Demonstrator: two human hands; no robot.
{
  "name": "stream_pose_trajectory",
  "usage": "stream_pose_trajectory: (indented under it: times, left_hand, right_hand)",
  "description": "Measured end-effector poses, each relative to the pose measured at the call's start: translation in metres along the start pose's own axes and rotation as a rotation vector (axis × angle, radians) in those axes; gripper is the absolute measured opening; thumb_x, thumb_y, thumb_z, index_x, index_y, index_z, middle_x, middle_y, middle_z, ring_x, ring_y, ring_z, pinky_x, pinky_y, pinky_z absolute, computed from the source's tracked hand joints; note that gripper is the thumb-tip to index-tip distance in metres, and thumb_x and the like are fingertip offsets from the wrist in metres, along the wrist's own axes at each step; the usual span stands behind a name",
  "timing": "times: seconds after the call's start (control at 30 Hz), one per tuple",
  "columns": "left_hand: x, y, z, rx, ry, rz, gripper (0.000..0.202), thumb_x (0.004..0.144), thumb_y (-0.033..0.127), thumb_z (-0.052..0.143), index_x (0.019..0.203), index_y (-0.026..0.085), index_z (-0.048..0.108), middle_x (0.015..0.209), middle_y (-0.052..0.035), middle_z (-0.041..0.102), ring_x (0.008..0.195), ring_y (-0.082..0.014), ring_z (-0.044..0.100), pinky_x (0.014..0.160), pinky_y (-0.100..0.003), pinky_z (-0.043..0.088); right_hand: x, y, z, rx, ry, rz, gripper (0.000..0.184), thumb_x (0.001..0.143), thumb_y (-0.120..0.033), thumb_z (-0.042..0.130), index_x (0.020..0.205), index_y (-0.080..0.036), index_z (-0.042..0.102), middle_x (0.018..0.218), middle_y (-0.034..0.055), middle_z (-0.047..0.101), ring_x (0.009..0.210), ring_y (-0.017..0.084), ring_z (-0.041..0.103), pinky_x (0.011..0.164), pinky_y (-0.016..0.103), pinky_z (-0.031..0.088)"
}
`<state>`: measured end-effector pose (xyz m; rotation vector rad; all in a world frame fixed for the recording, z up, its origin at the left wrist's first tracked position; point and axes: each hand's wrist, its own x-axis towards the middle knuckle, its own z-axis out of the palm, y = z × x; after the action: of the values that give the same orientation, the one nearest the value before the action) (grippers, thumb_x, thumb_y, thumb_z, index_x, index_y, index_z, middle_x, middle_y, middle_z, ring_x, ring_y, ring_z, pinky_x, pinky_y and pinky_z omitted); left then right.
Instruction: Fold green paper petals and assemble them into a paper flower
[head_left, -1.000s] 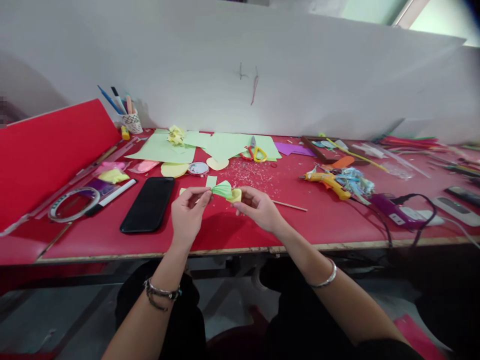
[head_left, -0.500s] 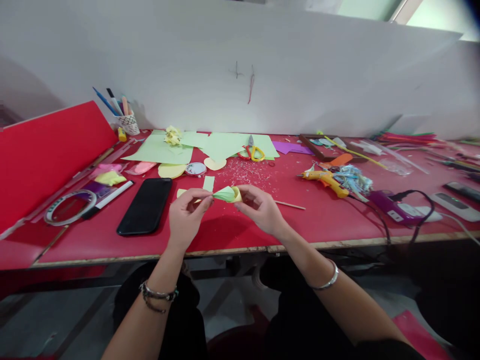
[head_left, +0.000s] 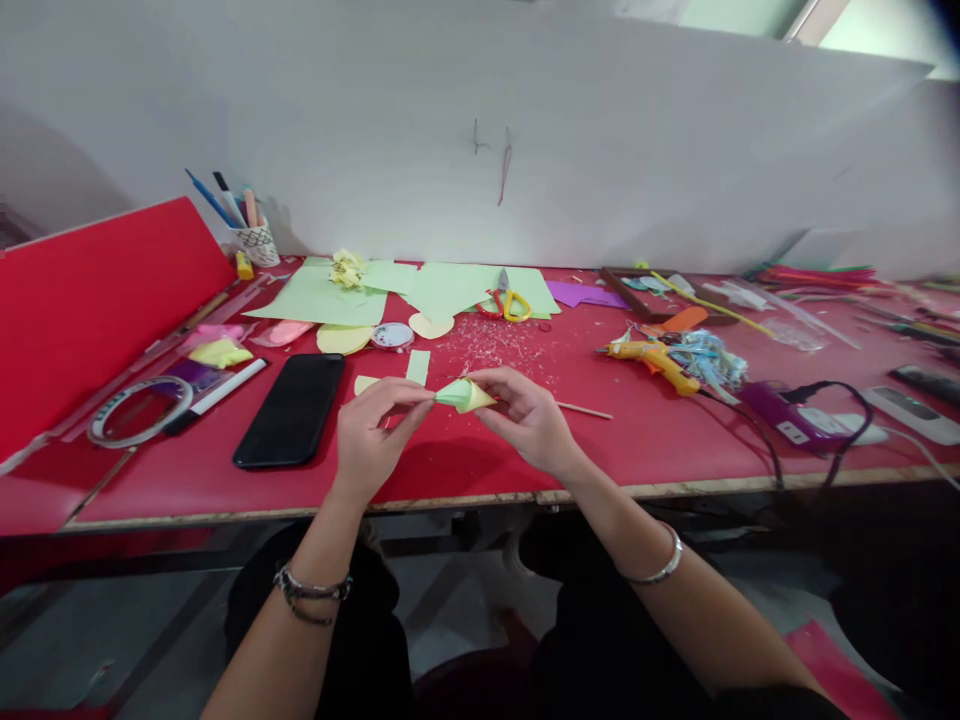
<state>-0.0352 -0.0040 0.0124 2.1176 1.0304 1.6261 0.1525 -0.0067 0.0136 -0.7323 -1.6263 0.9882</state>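
Both my hands hold a small folded paper piece (head_left: 463, 394), green and pale yellow, just above the red table (head_left: 600, 450). My left hand (head_left: 371, 432) pinches its left tip with closed fingers. My right hand (head_left: 529, 418) grips its right end, fingers curled around it. A black phone (head_left: 291, 408) lies flat to the left of my left hand. A thin wooden stick (head_left: 585, 410) rests on the table just right of my right hand.
Green paper sheets (head_left: 442, 285), red-and-yellow scissors (head_left: 508, 300) and paper scraps lie behind my hands. A yellow glue gun (head_left: 651, 358) and cables sit to the right. A tape roll (head_left: 139, 408), a marker, a pen cup (head_left: 255, 240) and a red board (head_left: 90, 300) are at left.
The paper piece has been rolled tighter between my fingers, from a fanned shape into a narrower cone. My hands stayed in about the same place.
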Motion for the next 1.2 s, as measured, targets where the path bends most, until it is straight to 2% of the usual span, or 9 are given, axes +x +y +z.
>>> stream_pose_trajectory:
  times: [0.23,0.47,0.63,0.77,0.93,1.2]
  left_hand:
    - [0.002,0.003,-0.001,0.002,-0.036,0.041,0.006,0.077,0.016,0.060,0.079,0.018,0.065,0.079,-0.0039,0.066,0.076,-0.0128,0.060,0.067,-0.022,0.048]
    - [0.003,0.010,-0.005,0.067,-0.055,0.099,0.007,0.078,0.017,0.059,0.080,0.019,0.065,0.079,-0.0035,0.067,0.076,-0.0138,0.061,0.069,-0.023,0.048]
    - [0.001,0.012,-0.004,0.154,-0.024,0.132,0.010,0.080,0.019,0.056,0.082,0.020,0.066,0.080,-0.0038,0.068,0.078,-0.0143,0.062,0.073,-0.025,0.049]
    - [0.000,0.015,-0.003,0.168,-0.007,0.181,0.010,0.079,0.016,0.057,0.082,0.020,0.066,0.080,-0.0029,0.068,0.077,-0.0133,0.062,0.074,-0.024,0.050]
    - [-0.001,0.016,-0.002,0.191,-0.030,0.205,0.010,0.079,0.016,0.057,0.082,0.019,0.066,0.080,-0.0035,0.068,0.079,-0.0137,0.063,0.076,-0.024,0.049]
    - [-0.001,0.015,-0.002,0.160,-0.090,0.228,0.010,0.079,0.017,0.057,0.083,0.020,0.065,0.079,-0.0028,0.068,0.077,-0.0134,0.063,0.074,-0.024,0.050]
  right_hand:
    - [-0.001,0.000,-0.004,0.019,-0.008,0.043,0.027,0.076,-0.023,0.061,0.103,-0.023,0.057,0.095,0.0040,0.058,0.088,0.014,0.057,0.080,0.030,0.049]
    - [-0.001,0.003,-0.003,0.083,0.031,0.098,0.021,0.075,-0.030,0.062,0.094,-0.023,0.061,0.089,0.0023,0.064,0.079,0.012,0.059,0.074,0.029,0.049]
    - [-0.003,0.005,0.000,0.077,0.135,0.129,0.023,0.071,-0.034,0.065,0.091,-0.022,0.061,0.092,0.0028,0.065,0.080,0.013,0.060,0.077,0.030,0.050]
    - [-0.006,0.006,0.001,0.098,0.216,0.129,0.021,0.071,-0.032,0.065,0.089,-0.023,0.061,0.090,0.0018,0.065,0.077,0.013,0.060,0.072,0.028,0.050]
    - [-0.009,0.007,0.001,0.083,0.223,0.121,0.020,0.072,-0.028,0.063,0.092,-0.024,0.061,0.090,0.0010,0.065,0.071,0.011,0.058,0.067,0.026,0.049]
    - [-0.010,0.011,0.001,0.098,0.211,0.117,0.021,0.074,-0.030,0.062,0.095,-0.025,0.061,0.096,0.0024,0.064,0.078,0.013,0.058,0.073,0.028,0.049]
